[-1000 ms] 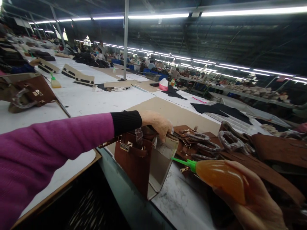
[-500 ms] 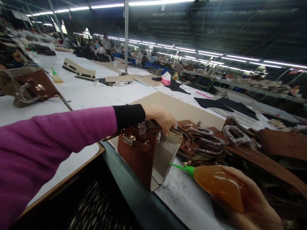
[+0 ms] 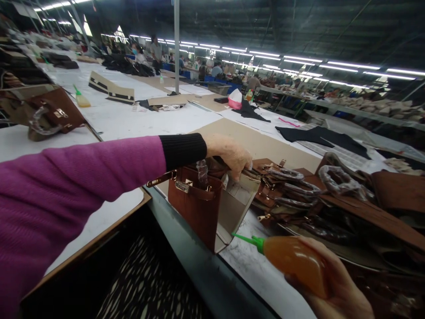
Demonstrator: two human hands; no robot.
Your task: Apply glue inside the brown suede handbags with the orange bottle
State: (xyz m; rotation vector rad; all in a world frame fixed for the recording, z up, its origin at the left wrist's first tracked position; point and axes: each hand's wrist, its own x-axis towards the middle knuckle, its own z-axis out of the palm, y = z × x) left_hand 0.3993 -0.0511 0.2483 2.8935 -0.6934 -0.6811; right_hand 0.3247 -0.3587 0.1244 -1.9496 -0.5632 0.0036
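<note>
A brown handbag (image 3: pixel 194 212) stands at the table's near edge, its side open and its pale lining (image 3: pixel 232 208) showing. My left hand (image 3: pixel 230 153) reaches over the top, fingers bent down over the edge of the far panel, gripping it. Plastic-wrapped handle and metal clasp show on the front. In my right hand (image 3: pixel 332 274) is a squeeze bottle (image 3: pixel 292 261) of amber liquid with a green nozzle, lying nearly level. The nozzle's thin tip is at the lower right edge of the bag's open side; whether it touches cannot be made out.
Several brown handbags (image 3: pixel 365 217) with wrapped handles are piled at the right. Another brown bag (image 3: pixel 56 110) and a similar bottle (image 3: pixel 81 97) stand at the far left. A dark, open box-like space (image 3: pixel 83 266) lies below the table edge. Black pieces (image 3: pixel 322 138) lie farther back.
The nozzle tip has slid down along the edge of the bag's open side, toward the bottom corner. My left hand keeps its hold on the bag. The view has shifted slightly.
</note>
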